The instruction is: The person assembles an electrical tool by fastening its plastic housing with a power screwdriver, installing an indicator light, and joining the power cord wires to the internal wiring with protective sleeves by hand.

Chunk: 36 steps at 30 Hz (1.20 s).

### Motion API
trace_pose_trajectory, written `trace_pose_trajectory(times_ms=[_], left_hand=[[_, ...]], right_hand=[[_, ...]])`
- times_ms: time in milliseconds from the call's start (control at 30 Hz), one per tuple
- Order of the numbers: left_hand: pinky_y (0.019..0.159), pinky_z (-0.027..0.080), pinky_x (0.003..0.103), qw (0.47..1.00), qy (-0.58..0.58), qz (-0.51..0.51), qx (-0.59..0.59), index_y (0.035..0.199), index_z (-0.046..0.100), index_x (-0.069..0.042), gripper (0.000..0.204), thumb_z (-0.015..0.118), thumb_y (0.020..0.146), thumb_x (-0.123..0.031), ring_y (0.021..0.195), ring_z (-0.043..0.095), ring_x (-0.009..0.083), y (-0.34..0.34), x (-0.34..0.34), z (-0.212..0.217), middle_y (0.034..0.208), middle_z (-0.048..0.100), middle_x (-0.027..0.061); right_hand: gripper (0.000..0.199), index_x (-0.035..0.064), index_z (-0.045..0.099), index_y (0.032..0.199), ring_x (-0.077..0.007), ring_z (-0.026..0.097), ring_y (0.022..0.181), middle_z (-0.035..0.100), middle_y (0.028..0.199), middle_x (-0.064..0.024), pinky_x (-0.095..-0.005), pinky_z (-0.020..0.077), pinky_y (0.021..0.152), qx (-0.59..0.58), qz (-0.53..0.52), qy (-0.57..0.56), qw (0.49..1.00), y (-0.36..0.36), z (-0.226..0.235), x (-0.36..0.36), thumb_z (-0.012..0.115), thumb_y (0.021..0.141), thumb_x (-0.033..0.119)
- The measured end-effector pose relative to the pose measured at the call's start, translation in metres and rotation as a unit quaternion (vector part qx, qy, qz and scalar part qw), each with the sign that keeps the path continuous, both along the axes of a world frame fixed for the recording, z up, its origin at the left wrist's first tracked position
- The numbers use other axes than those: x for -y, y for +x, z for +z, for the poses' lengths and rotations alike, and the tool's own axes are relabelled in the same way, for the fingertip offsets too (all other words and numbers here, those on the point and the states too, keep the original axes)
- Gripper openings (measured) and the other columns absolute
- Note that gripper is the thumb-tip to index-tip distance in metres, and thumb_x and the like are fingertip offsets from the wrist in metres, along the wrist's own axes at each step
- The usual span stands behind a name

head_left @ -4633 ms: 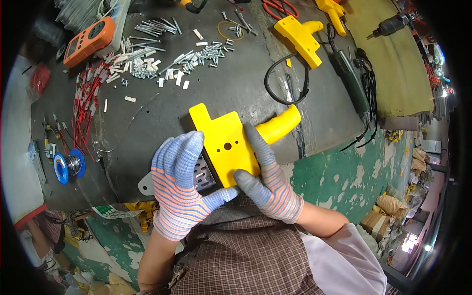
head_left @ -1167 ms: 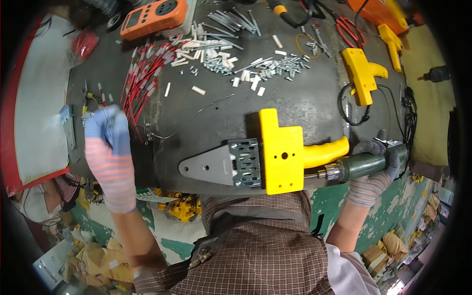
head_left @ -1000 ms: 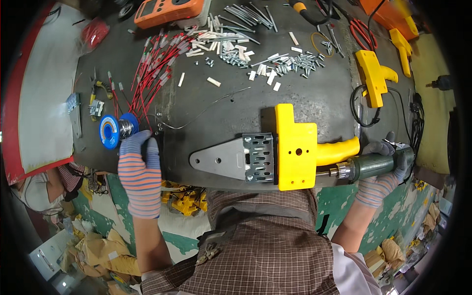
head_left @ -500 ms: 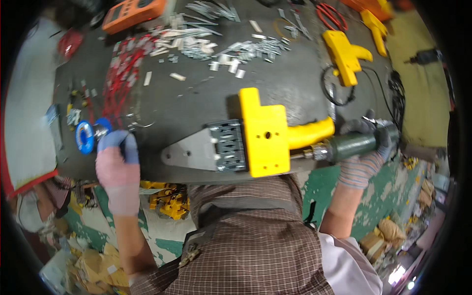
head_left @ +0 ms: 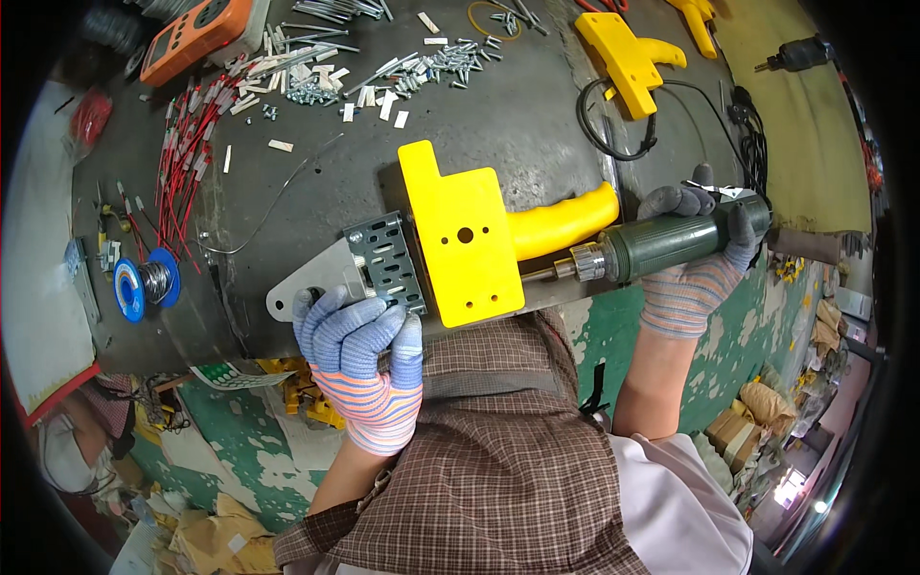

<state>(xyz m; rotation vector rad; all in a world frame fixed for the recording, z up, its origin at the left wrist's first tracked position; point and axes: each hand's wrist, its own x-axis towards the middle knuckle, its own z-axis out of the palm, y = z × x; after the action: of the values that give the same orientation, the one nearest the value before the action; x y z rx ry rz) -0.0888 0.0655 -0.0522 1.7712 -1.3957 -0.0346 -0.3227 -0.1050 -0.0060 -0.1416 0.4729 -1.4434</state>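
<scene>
My right hand (head_left: pixel 704 240), gloved, wraps round a dark green electric screwdriver (head_left: pixel 661 246) held level, its bit pointing left under the yellow handle. In the middle, along the near bench edge, lies a yellow plastic tool housing (head_left: pixel 465 264) with a pistol handle (head_left: pixel 565 225). Left of the housing is a slotted dark metal bracket (head_left: pixel 385 251), with a pointed grey metal plate (head_left: pixel 321 273) beyond it. My left hand (head_left: pixel 359 350), in a striped glove, curls its fingers over the lower edge of the plate and bracket; the thumb is partly hidden.
A blue solder spool (head_left: pixel 129 290) and red wires (head_left: pixel 187 144) lie at left. Screws (head_left: pixel 441 69) and white tabs (head_left: pixel 281 146) are scattered farther back, near an orange meter (head_left: pixel 196 38). Another yellow housing (head_left: pixel 623 62) and a black cable (head_left: pixel 613 153) occupy the far right.
My left hand has moved right from beside the solder spool to the metal plate and bracket. My right hand still holds the electric screwdriver. The whole view has shifted.
</scene>
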Motion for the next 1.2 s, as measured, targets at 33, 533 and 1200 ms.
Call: trace_pose_trajectory(times_ms=[33, 533, 1200], left_hand=[[0.108, 0.03, 0.052, 1.0, 0.0, -0.001, -0.001, 0.089, 0.063, -0.015, 0.018, 0.075, 0.076, -0.016, 0.109, 0.053, 0.0261, 0.0003, 0.0, -0.0012, 0.1, 0.059, 0.0015], [0.108, 0.031, 0.051, 1.0, -0.026, -0.012, 0.011, 0.088, 0.063, -0.013, 0.015, 0.073, 0.078, -0.011, 0.108, 0.054, 0.0277, 0.0019, 0.0008, -0.0079, 0.098, 0.061, 0.0026], [0.103, 0.032, 0.051, 0.996, 0.016, -0.01, 0.085, 0.099, 0.065, -0.019, 0.013, 0.063, 0.089, -0.027, 0.107, 0.05, 0.0256, 0.002, 0.0046, -0.0074, 0.108, 0.053, 0.0022]], right_hand=[[0.052, -0.0084, 0.054, 0.116, -0.0214, 0.055, 0.075, 0.055, 0.079, -0.0059, -0.0406, 0.0483, 0.085, 0.001, 0.0, -0.004, 1.0, -0.0003, 0.0008, -0.0005, 0.072, 0.076, 0.019], [0.034, -0.0017, 0.056, 0.095, -0.0211, 0.054, 0.071, 0.053, 0.074, -0.0056, -0.043, 0.0478, 0.082, 0.021, -0.019, 0.01, 1.0, 0.002, 0.0021, -0.0009, 0.072, 0.074, 0.019], [0.046, -0.0063, 0.055, 0.107, -0.02, 0.052, 0.069, 0.052, 0.073, -0.0051, -0.0417, 0.0478, 0.08, 0.015, -0.034, 0.023, 0.999, 0.0019, -0.0021, 0.0005, 0.072, 0.071, 0.016]])
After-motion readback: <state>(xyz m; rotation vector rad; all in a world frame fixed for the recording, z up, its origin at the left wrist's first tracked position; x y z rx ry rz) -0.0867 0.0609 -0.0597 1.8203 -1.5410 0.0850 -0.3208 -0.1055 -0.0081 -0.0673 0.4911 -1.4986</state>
